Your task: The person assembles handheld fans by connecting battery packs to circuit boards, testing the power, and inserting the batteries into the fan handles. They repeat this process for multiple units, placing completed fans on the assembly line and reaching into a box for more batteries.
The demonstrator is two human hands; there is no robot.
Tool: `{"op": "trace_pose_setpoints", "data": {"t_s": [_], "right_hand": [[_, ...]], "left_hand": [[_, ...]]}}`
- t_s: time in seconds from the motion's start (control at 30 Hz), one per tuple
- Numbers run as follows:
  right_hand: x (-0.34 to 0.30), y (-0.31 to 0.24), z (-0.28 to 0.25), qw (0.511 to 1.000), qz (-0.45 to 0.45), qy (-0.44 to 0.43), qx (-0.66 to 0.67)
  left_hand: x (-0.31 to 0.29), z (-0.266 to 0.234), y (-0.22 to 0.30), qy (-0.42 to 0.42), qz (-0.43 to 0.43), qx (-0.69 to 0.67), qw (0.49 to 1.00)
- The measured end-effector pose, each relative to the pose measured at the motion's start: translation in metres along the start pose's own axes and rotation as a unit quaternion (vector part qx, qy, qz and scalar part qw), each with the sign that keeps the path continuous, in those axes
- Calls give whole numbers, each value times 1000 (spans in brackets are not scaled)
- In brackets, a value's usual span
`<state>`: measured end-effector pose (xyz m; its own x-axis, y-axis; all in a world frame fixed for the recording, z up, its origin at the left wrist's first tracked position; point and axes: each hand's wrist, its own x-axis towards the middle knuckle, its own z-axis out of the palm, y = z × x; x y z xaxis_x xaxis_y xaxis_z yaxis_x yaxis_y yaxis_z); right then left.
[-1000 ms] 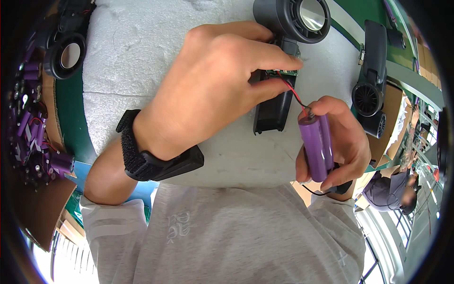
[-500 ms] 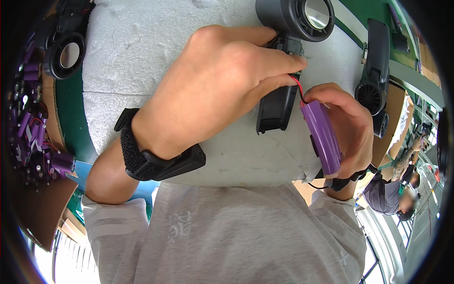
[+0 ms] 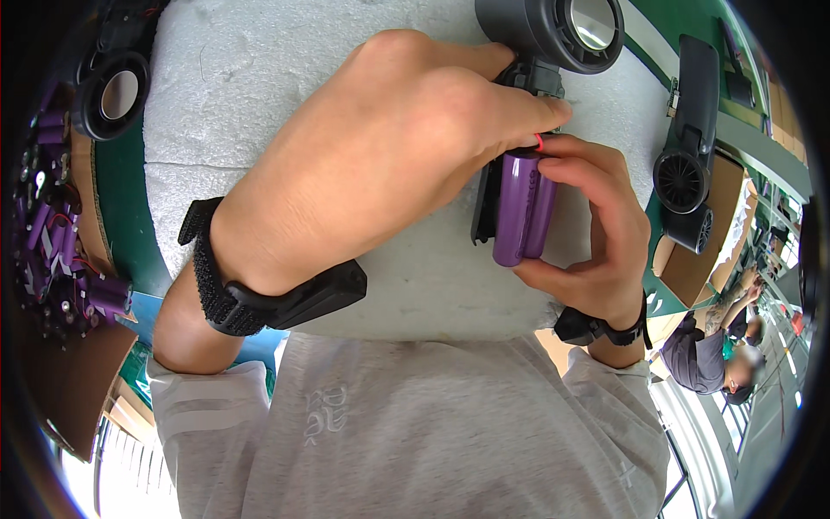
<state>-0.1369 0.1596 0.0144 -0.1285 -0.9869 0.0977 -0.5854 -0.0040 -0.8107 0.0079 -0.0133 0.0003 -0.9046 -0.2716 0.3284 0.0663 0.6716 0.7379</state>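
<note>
A dark grey handheld fan (image 3: pixel 538 33) lies on a white foam block (image 3: pixel 233 78), its round head at the top and its hollow black handle (image 3: pixel 486 208) pointing toward me. My left hand (image 3: pixel 411 117) is closed around the neck below the head, thumb and forefinger pinched there and hiding part of it. Between the fingertips and thumb of my right hand (image 3: pixel 616 229) is a purple battery pack (image 3: pixel 516 212) of two joined cells. It is over the handle, covering most of it; whether it touches is unclear. A short red wire (image 3: pixel 540 143) shows at its upper end.
To the left, a cardboard box (image 3: pixel 73 372) sits by a heap of purple battery packs (image 3: pixel 60 233). Another fan head (image 3: pixel 112 95) is at the upper left. More dark fans (image 3: pixel 687 130) lie on the right beside an open carton (image 3: pixel 722 251). A person (image 3: pixel 700 355) is farther right.
My right hand has carried the battery pack leftward from beside the handle to over it, turning it more upright. My left hand keeps its grip on the fan, which has shifted slightly right.
</note>
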Motion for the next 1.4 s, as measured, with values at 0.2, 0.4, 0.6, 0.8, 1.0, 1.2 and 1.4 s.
{"op": "trace_pose_setpoints", "data": {"t_s": [0.2, 0.4, 0.6, 0.8, 1.0, 1.2, 1.4], "right_hand": [[-3, -1, 0, 996, -50, -11, -75], [0, -10, 2, 994, -51, 20, -91], [-5, -10, 3, 993, -45, 22, -103], [-5, -16, 7, 991, -20, 19, -128], [-7, -12, 9, 990, -35, 53, -126], [-6, -17, 9, 988, -5, 44, -148], [-5, -12, 20, 989, 3, 88, -117]], "left_hand": [[1, 0, -1, -2, 19, 16, 1000], [0, -1, 1, -8, 12, 24, 1000], [0, -1, 1, -5, 18, 44, 999], [0, -1, 0, 8, 27, 49, 998], [3, 3, -1, 23, 35, 23, 999], [2, 1, 1, 13, 5, 1, 1000], [2, -6, 3, -1, -39, -51, 998]]}}
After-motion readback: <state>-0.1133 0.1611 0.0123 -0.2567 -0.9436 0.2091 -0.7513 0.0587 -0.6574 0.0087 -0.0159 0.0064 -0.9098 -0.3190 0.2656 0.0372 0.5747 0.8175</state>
